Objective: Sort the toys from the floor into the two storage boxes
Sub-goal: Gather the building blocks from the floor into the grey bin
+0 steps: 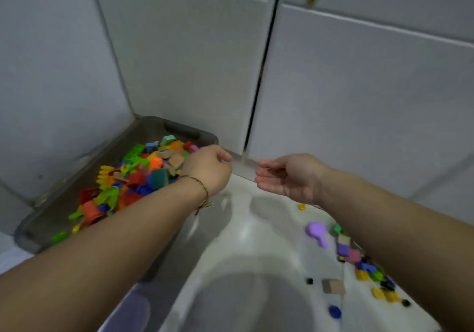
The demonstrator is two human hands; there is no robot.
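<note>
Toys (355,253) partly behind right forearm (389,218)

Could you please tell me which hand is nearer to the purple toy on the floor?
Right. The right hand hovers just up and left of the purple toy in the picture; the left hand is farther left, at the grey storage box.
</note>
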